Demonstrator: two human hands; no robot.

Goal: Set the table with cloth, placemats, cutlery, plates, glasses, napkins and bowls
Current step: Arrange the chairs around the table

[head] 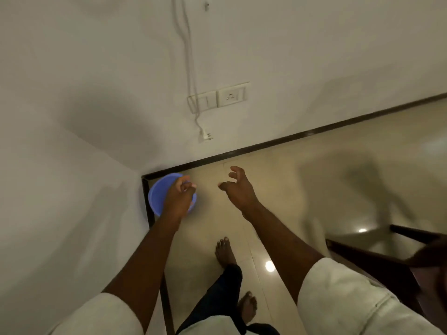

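A blue bowl (158, 193) is gripped at its rim by the left hand (179, 198), presumably for carrying to the table. The right hand (238, 187) is held out empty, fingers loosely curled, probably for balance.

The room is dim and warm-toned, with a yellowish cast over everything. Two small bright spots of glare sit on the glossy floor tiles (285, 180), reflections of lamps overhead. Soft, broad shadows fall across the wall (96, 68), darkest near the corner, and a large smeared shadow spreads over the floor at the right. The whole view is soft, with fine detail lost; the socket plate (232, 95) and hanging cable (191, 68) look slightly hazy. The dark furniture (377, 262) at the lower right edge is blurred. The wide lens bends the skirting line (314, 131) and stretches the sleeves (343, 298) near the bottom corners.
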